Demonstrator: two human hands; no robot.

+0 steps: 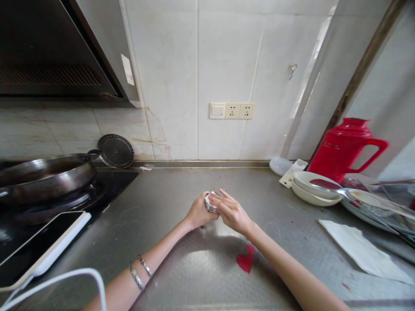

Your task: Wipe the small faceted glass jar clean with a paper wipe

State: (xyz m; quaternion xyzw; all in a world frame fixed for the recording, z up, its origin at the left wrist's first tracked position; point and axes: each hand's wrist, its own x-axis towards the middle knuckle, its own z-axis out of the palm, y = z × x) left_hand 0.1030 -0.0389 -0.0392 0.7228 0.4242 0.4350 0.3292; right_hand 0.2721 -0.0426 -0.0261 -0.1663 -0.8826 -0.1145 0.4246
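Note:
In front of me, over the middle of the counter, my left hand (198, 212) is wrapped round a small, round, shiny silver or glass object (212, 209). My right hand (234, 212) meets it from the other side, its fingers pressing a small piece of white tissue (208, 199) against the top of that object. Most of the object is hidden by my fingers, so its exact kind does not show. Nearer me a torn red scrap (246, 259) lies on the steel counter (194, 276).
To the left are a steel pan (48, 179) on the stove, a dark round disc (116, 151) and a phone (39, 246) on a white power bank with a cable. A red thermos (340, 149), stacked bowls (313, 194), plates and a white paper sheet (363, 250) lie to the right.

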